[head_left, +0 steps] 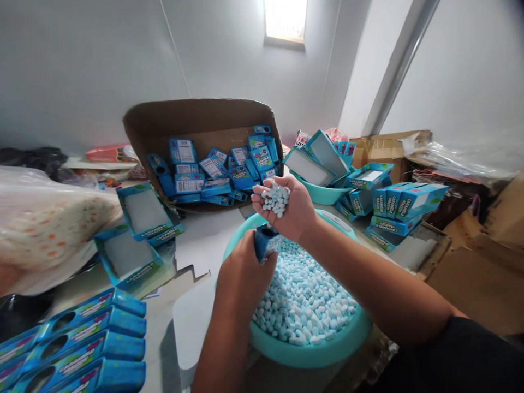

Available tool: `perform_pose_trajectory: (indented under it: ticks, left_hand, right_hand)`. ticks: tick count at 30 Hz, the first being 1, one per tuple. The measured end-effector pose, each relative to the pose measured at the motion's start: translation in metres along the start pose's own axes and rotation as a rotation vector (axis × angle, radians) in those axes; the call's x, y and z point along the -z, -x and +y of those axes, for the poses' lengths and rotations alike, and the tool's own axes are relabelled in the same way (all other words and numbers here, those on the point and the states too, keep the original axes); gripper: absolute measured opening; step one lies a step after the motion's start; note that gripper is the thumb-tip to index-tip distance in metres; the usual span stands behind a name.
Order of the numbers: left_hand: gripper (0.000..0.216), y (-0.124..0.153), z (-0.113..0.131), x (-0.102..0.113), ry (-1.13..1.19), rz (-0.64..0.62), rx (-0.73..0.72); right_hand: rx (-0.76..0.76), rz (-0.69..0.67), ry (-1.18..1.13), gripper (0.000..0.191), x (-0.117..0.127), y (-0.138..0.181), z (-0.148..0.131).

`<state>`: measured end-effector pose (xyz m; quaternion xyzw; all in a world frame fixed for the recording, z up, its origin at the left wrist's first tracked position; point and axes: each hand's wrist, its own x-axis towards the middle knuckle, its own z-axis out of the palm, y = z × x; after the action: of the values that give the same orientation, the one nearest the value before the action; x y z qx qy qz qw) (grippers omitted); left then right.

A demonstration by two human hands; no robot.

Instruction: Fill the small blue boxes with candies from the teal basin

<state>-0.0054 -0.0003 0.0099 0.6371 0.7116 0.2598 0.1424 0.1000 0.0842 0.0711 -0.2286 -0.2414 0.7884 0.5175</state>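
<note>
My left hand (241,273) is wrapped round a small blue candy box (264,243), whose open end faces up. Just above it, my right hand (292,213) is turned palm up and cups a small heap of pale blue and white candies (277,200). Both hands are over the near-left part of a turquoise basin (303,357). Many more loose candies (305,295) of the same kind fill that basin. My left fingers hide part of the box, and whether it contains candies cannot be made out.
A tipped cardboard carton (196,117) holds several blue boxes (215,166). Open blue trays (145,210) lie at left, near a row of upright-windowed boxes (94,338). Stacked caramel boxes (403,204) and another basin (327,194) stand at right. A filled plastic bag (53,224) bulges at far left.
</note>
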Motion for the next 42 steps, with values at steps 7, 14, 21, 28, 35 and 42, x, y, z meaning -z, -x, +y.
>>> perform_pose_trajectory:
  ticks: [7,14,21,28,35,42]
  left_hand:
    - [0.023,-0.0003,0.0009,-0.0005,-0.027,0.012,0.001]
    - [0.024,0.0007,0.0005,0.0004,-0.002,0.023,-0.008]
    - [0.024,0.0004,0.0016,0.0010,0.007,0.031,-0.003]
    - [0.027,0.0008,0.0021,0.0022,0.002,0.018,0.007]
    - [0.028,0.0004,0.0033,0.0023,-0.016,0.020,0.017]
    - [0.028,0.0007,0.0010,0.0018,-0.012,0.021,-0.003]
  right_hand:
    - [-0.009,-0.010,0.011,0.013,-0.0002,0.0007,-0.0001]
    - [0.010,-0.048,0.040,0.014,-0.0003,0.0031,0.0000]
    - [0.006,-0.044,0.026,0.015,0.0002,0.0025,-0.0002]
    - [0.019,-0.029,0.054,0.019,-0.0017,0.0029,-0.0005]
    - [0.041,-0.084,0.081,0.025,-0.0012,0.0042,0.0003]
    - [0.052,-0.102,0.147,0.022,-0.0017,0.0056,0.0014]
